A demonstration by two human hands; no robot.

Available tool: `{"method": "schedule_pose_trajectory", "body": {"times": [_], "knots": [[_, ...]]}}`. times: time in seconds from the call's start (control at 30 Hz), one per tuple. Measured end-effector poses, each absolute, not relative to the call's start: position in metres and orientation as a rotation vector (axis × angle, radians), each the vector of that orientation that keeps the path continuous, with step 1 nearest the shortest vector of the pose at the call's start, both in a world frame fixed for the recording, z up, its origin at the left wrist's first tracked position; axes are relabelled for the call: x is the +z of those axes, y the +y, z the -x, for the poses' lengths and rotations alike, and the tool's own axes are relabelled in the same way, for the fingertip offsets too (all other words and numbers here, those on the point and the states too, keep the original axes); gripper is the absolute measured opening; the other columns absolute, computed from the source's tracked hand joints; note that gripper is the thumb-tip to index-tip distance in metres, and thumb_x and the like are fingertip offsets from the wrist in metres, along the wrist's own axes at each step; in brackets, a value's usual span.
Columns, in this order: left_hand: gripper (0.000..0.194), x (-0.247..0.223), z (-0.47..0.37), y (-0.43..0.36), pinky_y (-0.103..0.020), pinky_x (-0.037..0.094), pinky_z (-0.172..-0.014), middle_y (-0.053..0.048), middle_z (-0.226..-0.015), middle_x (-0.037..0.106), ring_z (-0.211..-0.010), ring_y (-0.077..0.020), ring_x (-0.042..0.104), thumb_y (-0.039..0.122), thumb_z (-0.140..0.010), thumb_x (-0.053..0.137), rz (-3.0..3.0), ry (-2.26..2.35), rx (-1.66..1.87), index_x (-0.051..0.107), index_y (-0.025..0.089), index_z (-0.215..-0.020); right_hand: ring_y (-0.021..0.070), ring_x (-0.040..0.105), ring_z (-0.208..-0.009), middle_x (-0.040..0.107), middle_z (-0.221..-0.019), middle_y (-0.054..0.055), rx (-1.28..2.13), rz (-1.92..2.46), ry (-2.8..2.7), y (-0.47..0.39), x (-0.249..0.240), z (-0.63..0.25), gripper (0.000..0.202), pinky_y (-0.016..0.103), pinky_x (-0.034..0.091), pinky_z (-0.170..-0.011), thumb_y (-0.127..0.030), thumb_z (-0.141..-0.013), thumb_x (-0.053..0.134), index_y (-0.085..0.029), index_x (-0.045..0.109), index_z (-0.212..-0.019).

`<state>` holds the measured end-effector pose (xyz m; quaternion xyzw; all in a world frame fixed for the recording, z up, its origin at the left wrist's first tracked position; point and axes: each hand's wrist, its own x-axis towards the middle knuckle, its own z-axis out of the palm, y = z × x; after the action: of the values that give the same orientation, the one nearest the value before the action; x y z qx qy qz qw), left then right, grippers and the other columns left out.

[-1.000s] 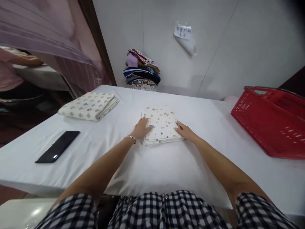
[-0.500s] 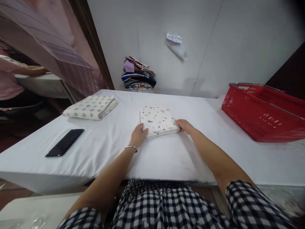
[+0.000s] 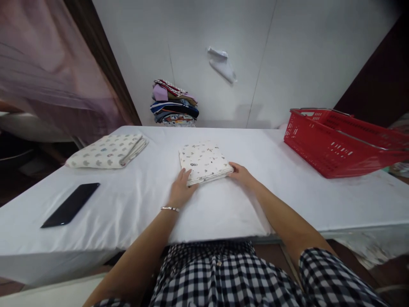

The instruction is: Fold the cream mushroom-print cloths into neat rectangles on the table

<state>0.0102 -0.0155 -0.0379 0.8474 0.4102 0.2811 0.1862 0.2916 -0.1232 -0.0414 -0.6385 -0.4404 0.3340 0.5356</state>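
A folded white cloth [image 3: 206, 160] with small scattered prints lies on the white-covered table in front of me. My left hand [image 3: 182, 187] rests against its near left corner, fingers stretched and slightly apart, with a bracelet on the wrist. At the near right corner, my right hand [image 3: 240, 174] has its fingers closed on the layered edge; part of the fingertips is hidden. To the left lies another folded cloth [image 3: 102, 152], cream with grey motifs.
A black phone [image 3: 72, 204] lies on the table's left side. The red plastic basket [image 3: 335, 147] stands at the right. Against the wall is a stack of folded fabrics [image 3: 174, 104]. A pink curtain [image 3: 54, 64] hangs at the left.
My view has shifted a little, so the table things sit further left. My left thumb has come off the cloth's top toward its front edge. My right hand stays at its corner.
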Motion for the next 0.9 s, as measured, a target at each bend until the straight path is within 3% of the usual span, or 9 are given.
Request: {"method": "schedule_pose_trajectory", "body": {"times": [0.1,0.2,0.33,0.53,0.67,0.9], "knots": [[0.065,-0.036,-0.009,-0.017,-0.038,0.041,-0.104,-0.008,-0.152,0.029,-0.123,-0.0268,0.050,0.034,-0.075,0.063,-2.430,1.145,0.727,0.043,0.026,-0.136,0.0201,0.059,-0.098,0.063,-0.120,0.005,0.574,1.707,-1.105,-0.119,-0.046,-0.286,0.061,0.037,0.044,-0.095,-0.024,-0.066,0.070,-0.022,0.059,-0.125],[0.054,-0.036,-0.009,-0.017,-0.039,0.041,-0.104,-0.009,-0.151,0.030,-0.126,-0.0262,0.048,0.032,-0.080,0.057,-2.404,1.187,0.714,0.048,0.024,-0.132,0.0196,0.059,-0.099,0.063,-0.121,0.005,0.431,1.807,-1.133,-0.113,-0.047,-0.281,0.054,0.036,0.043,-0.096,-0.022,-0.069,0.064,-0.022,0.061,-0.122],[0.043,-0.036,-0.010,-0.016,-0.039,0.039,-0.106,-0.008,-0.150,0.033,-0.127,-0.0256,0.046,0.037,-0.084,0.053,-2.358,1.237,0.697,0.056,0.023,-0.125,0.0170,0.058,-0.102,0.062,-0.121,0.001,0.402,1.787,-1.138,-0.112,-0.051,-0.281,0.050,0.033,0.043,-0.097,-0.020,-0.071,0.059,-0.025,0.062,-0.121],[0.045,-0.032,-0.010,-0.020,-0.039,0.038,-0.107,-0.007,-0.151,0.032,-0.127,-0.0265,0.046,0.038,-0.083,0.055,-2.420,1.228,0.656,0.056,0.025,-0.126,0.0157,0.059,-0.101,0.064,-0.118,0.001,0.422,1.768,-1.072,-0.115,-0.055,-0.282,0.045,0.032,0.042,-0.098,-0.018,-0.074,0.052,-0.023,0.064,-0.117],[0.047,-0.029,-0.009,-0.023,-0.040,0.039,-0.105,-0.010,-0.151,0.032,-0.121,-0.0291,0.052,0.039,-0.084,0.053,-2.451,1.222,0.583,0.055,0.023,-0.128,0.0179,0.057,-0.107,0.065,-0.117,0.000,0.350,1.847,-1.057,-0.118,-0.049,-0.277,0.044,0.034,0.041,-0.099,-0.016,-0.076,0.048,-0.025,0.065,-0.115],[0.048,-0.027,-0.008,-0.028,-0.044,0.038,-0.105,-0.013,-0.149,0.034,-0.128,-0.0311,0.044,0.042,-0.084,0.055,-2.570,1.220,0.612,0.054,0.022,-0.128,0.0257,0.052,-0.115,0.059,-0.123,0.008,0.176,2.098,-1.274,-0.128,-0.038,-0.270,0.045,0.041,0.041,-0.098,-0.017,-0.081,0.043,-0.022,0.062,-0.121]]}}
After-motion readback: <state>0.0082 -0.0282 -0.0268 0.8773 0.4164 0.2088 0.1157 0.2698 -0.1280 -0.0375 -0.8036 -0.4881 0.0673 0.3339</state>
